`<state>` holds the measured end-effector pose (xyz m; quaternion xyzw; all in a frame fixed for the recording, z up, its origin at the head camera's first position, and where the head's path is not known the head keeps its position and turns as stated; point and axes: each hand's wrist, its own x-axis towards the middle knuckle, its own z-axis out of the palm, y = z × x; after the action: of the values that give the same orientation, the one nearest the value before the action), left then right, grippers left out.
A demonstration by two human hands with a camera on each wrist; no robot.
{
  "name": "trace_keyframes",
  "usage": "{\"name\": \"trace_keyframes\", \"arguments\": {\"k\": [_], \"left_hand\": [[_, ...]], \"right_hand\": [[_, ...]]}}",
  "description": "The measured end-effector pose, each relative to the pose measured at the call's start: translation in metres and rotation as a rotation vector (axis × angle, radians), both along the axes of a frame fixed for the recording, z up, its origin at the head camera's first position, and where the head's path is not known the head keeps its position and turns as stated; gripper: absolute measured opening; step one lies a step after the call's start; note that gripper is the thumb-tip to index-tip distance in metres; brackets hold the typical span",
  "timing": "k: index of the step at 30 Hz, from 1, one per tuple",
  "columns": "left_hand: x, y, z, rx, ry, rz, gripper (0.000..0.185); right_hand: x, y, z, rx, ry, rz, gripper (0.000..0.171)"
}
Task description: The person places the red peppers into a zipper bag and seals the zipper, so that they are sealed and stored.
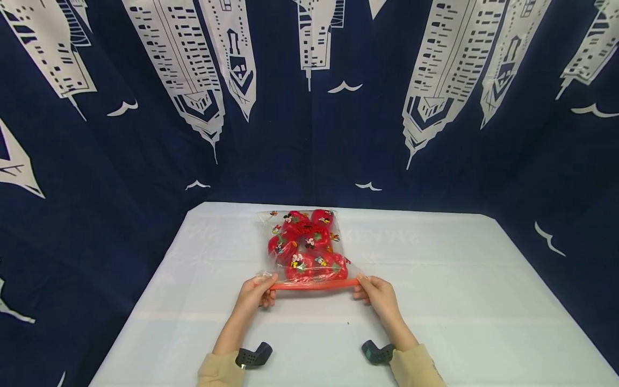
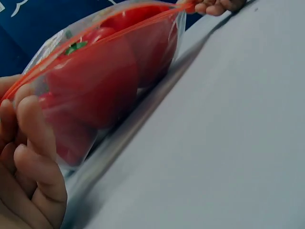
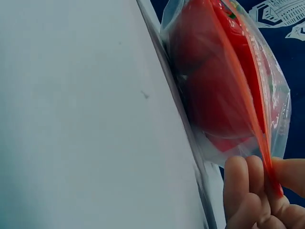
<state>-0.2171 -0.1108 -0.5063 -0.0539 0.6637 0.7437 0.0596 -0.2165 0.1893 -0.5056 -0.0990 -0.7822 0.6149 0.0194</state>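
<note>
Pinching the orange zip strip (image 1: 314,285) of a clear bag (image 1: 271,226) of red peppers (image 1: 309,247): left hand (image 1: 255,294) grasping the 9 o'clock end, right hand (image 1: 379,297) grasping the 3 o'clock end. Lying mid-table on the white tabletop (image 1: 459,290), at 12 o'clock from both hands.

A clear bag (image 1: 309,247) of red things lies on the white desk (image 1: 459,301). The left hand (image 1: 257,294) and right hand (image 1: 377,295) pinch its near orange strip (image 1: 314,285).
</note>
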Motion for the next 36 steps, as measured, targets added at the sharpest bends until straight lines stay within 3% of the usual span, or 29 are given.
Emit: {"name": "trace_keyframes", "arguments": {"k": [2, 5, 10, 13, 23, 32, 36], "left_hand": [[0.001, -0.001, 0.0, -0.045, 0.007, -0.031, 0.035], [0.002, -0.004, 0.002, -0.037, 0.027, -0.065, 0.038], [0.003, -0.007, 0.005, -0.011, 0.075, -0.121, 0.033], [0.003, -0.009, 0.006, -0.007, 0.117, -0.144, 0.03], [0.001, -0.009, 0.006, 0.277, 0.189, -0.137, 0.026], [0.001, -0.006, 0.004, 0.258, 0.253, -0.18, 0.023], [0.003, -0.004, 0.004, 0.227, 0.253, -0.204, 0.025]], "right_hand": [[0.001, 0.002, 0.001, 0.029, -0.004, -0.009, 0.037], [0.002, 0.005, 0.005, 0.093, 0.021, -0.042, 0.035], [0.005, 0.006, 0.015, 0.261, 0.152, -0.173, 0.029], [0.009, -0.001, 0.025, 0.29, 0.218, -0.207, 0.025], [0.024, -0.055, 0.05, 0.0, 0.233, 0.064, 0.018], [0.049, -0.105, 0.091, -0.038, 0.211, 0.204, 0.024], [0.056, -0.125, 0.093, -0.029, 0.165, 0.288, 0.029]]}}
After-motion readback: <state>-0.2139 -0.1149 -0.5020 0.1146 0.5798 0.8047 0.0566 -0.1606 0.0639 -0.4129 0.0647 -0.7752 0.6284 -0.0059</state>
